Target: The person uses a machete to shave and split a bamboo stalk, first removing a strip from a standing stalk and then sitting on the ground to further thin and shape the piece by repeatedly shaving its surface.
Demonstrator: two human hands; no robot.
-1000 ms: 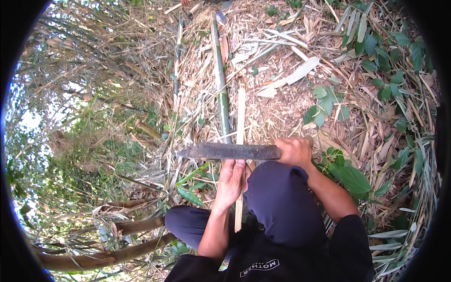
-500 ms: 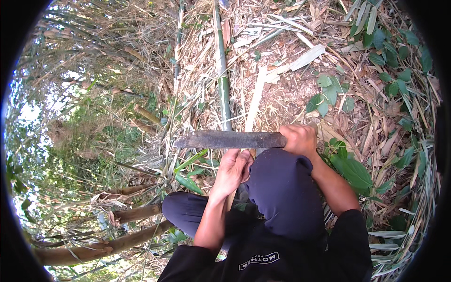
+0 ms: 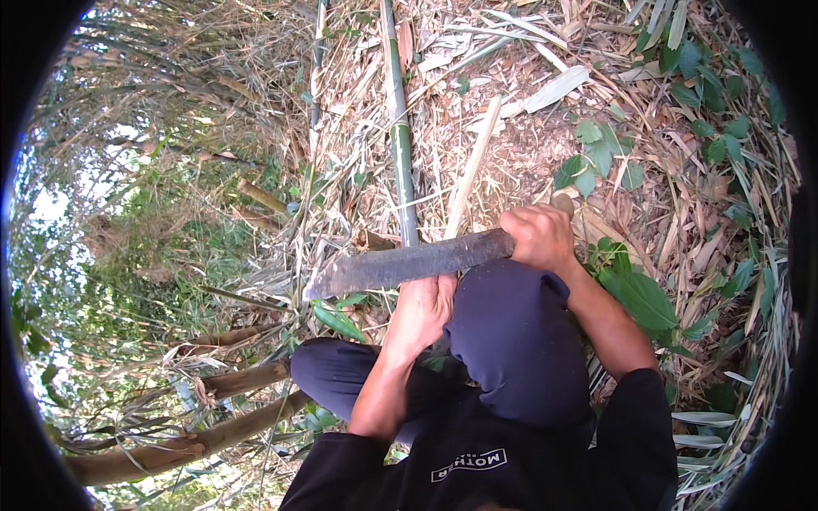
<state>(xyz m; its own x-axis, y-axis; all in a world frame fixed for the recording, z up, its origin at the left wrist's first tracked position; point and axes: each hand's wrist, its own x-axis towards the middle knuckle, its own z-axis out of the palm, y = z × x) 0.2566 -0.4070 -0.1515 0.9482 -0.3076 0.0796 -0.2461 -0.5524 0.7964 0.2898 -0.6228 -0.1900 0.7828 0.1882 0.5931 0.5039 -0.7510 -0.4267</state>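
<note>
My right hand (image 3: 540, 238) is closed round the handle of a machete (image 3: 409, 262), above my raised knee. The handle's butt pokes out past my fist. Its long, dark, worn blade reaches left and slightly down toward me, across the view. Under the blade, my left hand (image 3: 423, 313) is closed on a pale bamboo strip (image 3: 474, 175). Beyond the blade the strip runs away from me, tilted a little right at its far end. The blade covers part of the strip and some fingertips of my left hand.
A green bamboo pole (image 3: 398, 140) lies lengthwise ahead, left of the strip. Dry husks (image 3: 558, 89) and shavings litter the ground. Leafy plants (image 3: 635, 298) grow at my right. Cut brown bamboo stems (image 3: 183, 443) and dense brush stand at the left.
The machete's tip has swung down toward me, so the blade now slants. My right hand has shifted slightly up and left. The strip's far end has tilted right, showing its narrower side.
</note>
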